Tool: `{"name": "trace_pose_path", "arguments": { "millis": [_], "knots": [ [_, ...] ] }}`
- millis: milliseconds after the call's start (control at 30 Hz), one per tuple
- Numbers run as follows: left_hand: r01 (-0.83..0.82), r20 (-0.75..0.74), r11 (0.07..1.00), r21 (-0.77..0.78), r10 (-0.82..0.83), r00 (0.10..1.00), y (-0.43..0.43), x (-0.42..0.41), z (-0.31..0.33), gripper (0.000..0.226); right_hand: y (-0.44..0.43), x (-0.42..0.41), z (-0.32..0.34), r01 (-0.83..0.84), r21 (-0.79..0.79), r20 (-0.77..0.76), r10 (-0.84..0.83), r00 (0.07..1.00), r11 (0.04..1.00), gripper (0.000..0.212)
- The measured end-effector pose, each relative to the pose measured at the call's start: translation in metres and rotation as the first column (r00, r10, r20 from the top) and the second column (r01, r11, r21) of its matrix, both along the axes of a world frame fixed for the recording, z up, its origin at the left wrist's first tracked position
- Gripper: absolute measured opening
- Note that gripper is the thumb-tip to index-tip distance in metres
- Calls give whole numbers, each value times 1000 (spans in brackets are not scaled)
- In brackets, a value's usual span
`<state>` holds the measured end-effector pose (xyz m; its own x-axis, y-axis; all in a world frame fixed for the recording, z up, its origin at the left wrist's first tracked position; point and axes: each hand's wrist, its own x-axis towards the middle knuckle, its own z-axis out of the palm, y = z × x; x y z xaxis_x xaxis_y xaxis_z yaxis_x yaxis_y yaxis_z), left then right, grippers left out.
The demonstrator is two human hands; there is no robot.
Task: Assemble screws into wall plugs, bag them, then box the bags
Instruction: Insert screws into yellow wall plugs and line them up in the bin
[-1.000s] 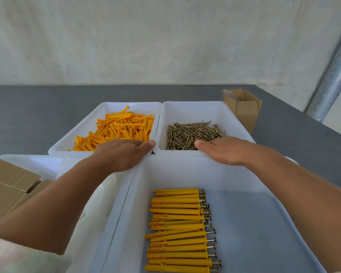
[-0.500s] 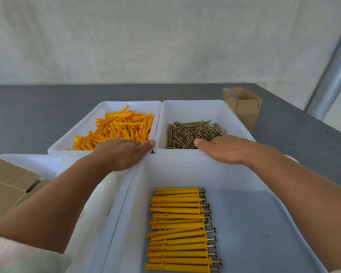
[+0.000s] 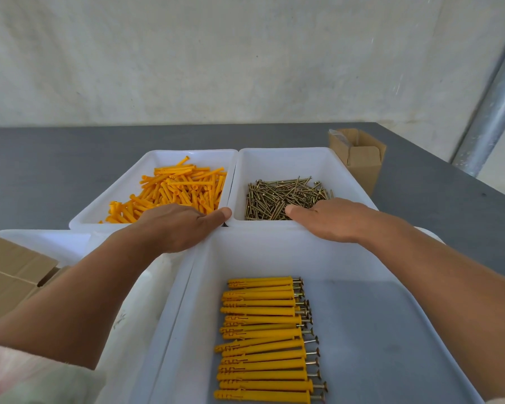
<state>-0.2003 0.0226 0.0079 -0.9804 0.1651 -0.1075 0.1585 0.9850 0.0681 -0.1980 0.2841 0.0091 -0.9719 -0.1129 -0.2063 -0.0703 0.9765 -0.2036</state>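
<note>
**Reach for the next plug and screw, near to far.** Assembled plugs with screws (image 3: 267, 336) are laid in a neat row in the near tray (image 3: 274, 252), well to the wrist side of both sets of fingers. No bag is seen, so bagging and boxing are judged not yet begun.

The left hand (image 3: 175, 225) and right hand (image 3: 330, 220) are laid palm down across the far rim of that tray. The thumbs are stretched toward each other, just apart. The fingers are hidden past the knuckles, so it cannot be told whether they are spread, pressed together or pinching a piece.

Under and just beyond the left fingers lie the loose wall plugs (image 3: 175, 188) in the plug tray (image 3: 187, 154). Under and just beyond the right fingers lie the loose screws (image 3: 283, 196) in the screw tray (image 3: 286, 153).

Risks are judged as follows:
- Several screws may be lifted together from the tangled heap, and a spare may be dropped outside the trays.
- A fingertip may be pricked by a screw point.
- The ordered row may be scattered by a dropped piece or a low wrist, since both forearms cross above it.

A cardboard box (image 3: 359, 158) stands on the table (image 3: 41, 158), beyond and to the right of the right fingers and well apart.
</note>
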Motion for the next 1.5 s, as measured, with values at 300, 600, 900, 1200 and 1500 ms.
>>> {"name": "trace_pose_path", "arguments": {
  "millis": [300,600,900,1200,1500],
  "knots": [
    [10,-43,1000,-7,-10,999,-2,-4,-3,109,2,5,8,-47,-255,-81,27,996,966,41],
    [17,-40,1000,-18,-18,999,-2,-3,-3,106,5,6,9,-78,-481,-105,31,994,873,22],
    [-24,-139,992,128,41,989,-4,2,-3,78,8,2,11,-87,-561,-179,-18,984,823,18],
    [-81,-324,891,446,245,914,1,2,3,19,10,-1,10,-11,-647,-233,-183,955,763,6],
    [17,-466,824,567,303,831,6,10,9,17,9,1,16,6,-737,-240,-270,933,676,8]
  ]
}}
